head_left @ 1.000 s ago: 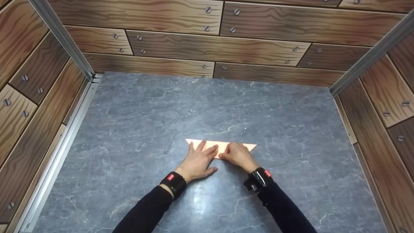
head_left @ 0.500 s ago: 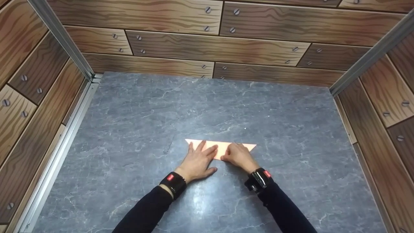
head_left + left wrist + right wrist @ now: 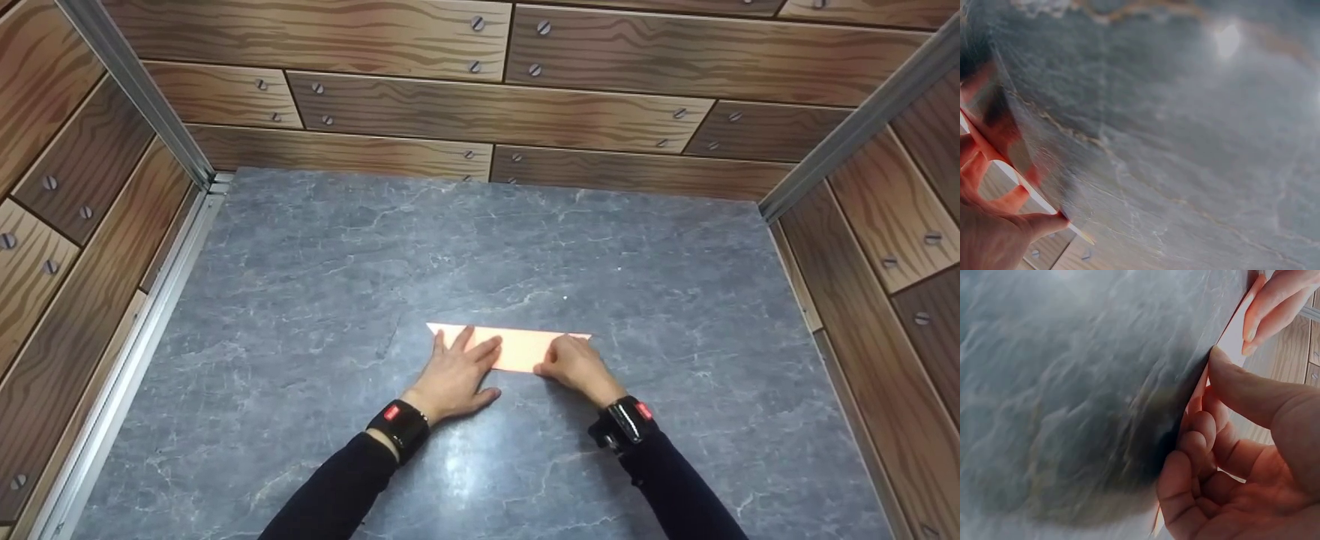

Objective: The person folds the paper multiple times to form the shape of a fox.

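A folded sheet of pale orange paper (image 3: 519, 352) lies on the table, a long strip with slanted, pointed ends in the head view. Spread across its left part, my left hand (image 3: 454, 375) presses it with straight fingers, thumb out on the tabletop. My right hand (image 3: 577, 367) covers the strip's right end, its fingers curled and its thumb at the near edge. From the right wrist view, the thumb tip (image 3: 1219, 354) and the bent fingers hold that edge between them. The left wrist view shows the left fingers (image 3: 1044, 224) against the paper, with its edge seen side-on.
The tabletop (image 3: 360, 247) is grey-blue with a marble pattern. Wood-print panels (image 3: 420, 105) stand at the back and both sides. A metal rail (image 3: 135, 345) runs along the left side, and light glares off the table near the person.
My right hand has slid rightward along the paper's near edge, baring more of its middle. The left hand stays spread on the left part. The view has shifted slightly.
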`<action>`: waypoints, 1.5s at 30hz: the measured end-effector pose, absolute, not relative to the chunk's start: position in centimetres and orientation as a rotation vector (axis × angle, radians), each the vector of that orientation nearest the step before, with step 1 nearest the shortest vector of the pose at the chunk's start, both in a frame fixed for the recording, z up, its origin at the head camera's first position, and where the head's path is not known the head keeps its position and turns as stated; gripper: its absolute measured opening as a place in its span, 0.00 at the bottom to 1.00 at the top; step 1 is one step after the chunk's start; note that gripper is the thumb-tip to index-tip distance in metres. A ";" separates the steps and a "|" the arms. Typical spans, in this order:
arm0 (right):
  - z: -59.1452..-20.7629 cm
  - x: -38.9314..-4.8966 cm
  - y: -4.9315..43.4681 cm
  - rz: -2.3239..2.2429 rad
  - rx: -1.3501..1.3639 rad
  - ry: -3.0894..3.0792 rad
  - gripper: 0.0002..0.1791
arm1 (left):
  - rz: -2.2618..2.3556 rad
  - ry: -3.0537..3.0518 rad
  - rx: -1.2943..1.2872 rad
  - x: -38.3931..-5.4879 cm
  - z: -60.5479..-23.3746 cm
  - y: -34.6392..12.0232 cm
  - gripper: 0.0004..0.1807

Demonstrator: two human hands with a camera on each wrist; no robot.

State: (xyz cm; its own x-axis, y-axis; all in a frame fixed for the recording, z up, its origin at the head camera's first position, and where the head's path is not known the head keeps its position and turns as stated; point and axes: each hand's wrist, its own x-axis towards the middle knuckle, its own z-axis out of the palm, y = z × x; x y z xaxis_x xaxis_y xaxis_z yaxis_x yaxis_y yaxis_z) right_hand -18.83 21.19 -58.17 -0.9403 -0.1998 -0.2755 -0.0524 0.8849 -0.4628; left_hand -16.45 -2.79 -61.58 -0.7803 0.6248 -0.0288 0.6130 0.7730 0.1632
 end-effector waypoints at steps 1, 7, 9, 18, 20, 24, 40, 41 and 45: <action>-58.2 -18.8 21.4 -0.666 -0.177 2.731 0.16 | 0.221 2.882 1.006 -16.4 -61.6 -2.8 0.40; -58.2 -18.5 22.7 -0.700 -0.139 2.710 0.14 | 0.223 2.892 0.997 -16.3 -61.6 -3.0 0.40; -58.2 -18.5 23.1 -0.710 -0.132 2.706 0.14 | 0.232 2.902 0.997 -16.2 -61.6 -3.1 0.40; -58.3 -18.5 21.8 -0.865 -0.207 2.735 0.09 | 0.265 2.892 0.959 -16.1 -61.3 -3.4 0.40; -58.3 -18.5 20.8 -0.902 -0.246 2.751 0.09 | 0.266 2.885 0.945 -16.1 -61.1 -3.3 0.40; -58.4 -18.7 19.1 -0.864 -0.313 2.759 0.10 | 0.284 2.886 0.919 -16.2 -60.7 -2.7 0.38; -58.7 -19.8 18.5 -0.730 -0.308 2.698 0.14 | 0.627 3.004 0.723 -17.6 -60.3 0.1 0.13; -58.6 -19.9 18.5 -0.731 -0.309 2.690 0.14 | 0.656 3.012 0.708 -17.7 -60.4 0.1 0.12; -58.5 -20.0 18.4 -0.728 -0.313 2.675 0.14 | 0.736 3.026 0.656 -17.8 -60.8 0.3 0.13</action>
